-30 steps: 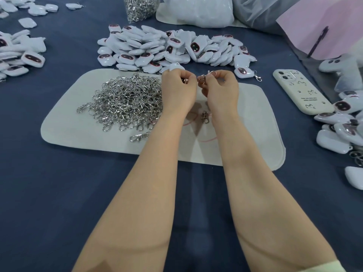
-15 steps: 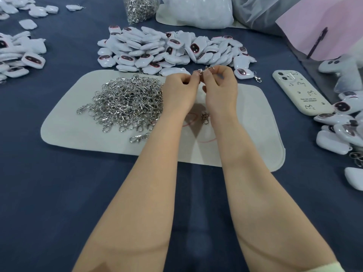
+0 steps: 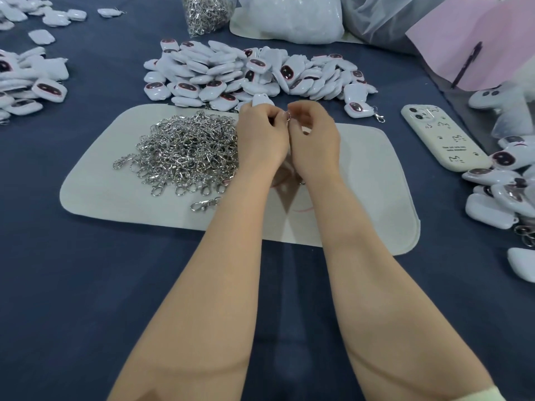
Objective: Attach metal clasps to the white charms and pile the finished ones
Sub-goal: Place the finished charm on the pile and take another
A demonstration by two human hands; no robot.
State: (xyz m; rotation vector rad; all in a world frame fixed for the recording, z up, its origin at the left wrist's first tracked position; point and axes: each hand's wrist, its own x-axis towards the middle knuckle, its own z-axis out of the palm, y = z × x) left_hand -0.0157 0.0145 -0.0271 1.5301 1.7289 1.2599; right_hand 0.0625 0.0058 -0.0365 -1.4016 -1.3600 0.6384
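My left hand [image 3: 262,137] grips a white charm [image 3: 260,99] whose top edge pokes out above the fingers. My right hand [image 3: 314,140] pinches a metal clasp [image 3: 287,117] right against the left fingertips, above the pale felt mat [image 3: 362,180]. A heap of loose silver clasps [image 3: 188,151] lies on the mat to the left of my hands. Behind the mat spreads a big pile of white charms [image 3: 246,73]. One charm with a clasp on it [image 3: 359,110] lies at that pile's right end.
A cream phone [image 3: 443,137] lies right of the mat. More white charms pile at the right edge [image 3: 503,192] and the far left [image 3: 26,82]. A bag of clasps [image 3: 207,13], a white bag [image 3: 292,18] and pink sheeting [image 3: 486,44] stand at the back on the blue cloth.
Both hands have drawn closer together, fingertips now touching around the clasp and charm. The dangling clasp below my right hand is now mostly hidden behind the wrist.
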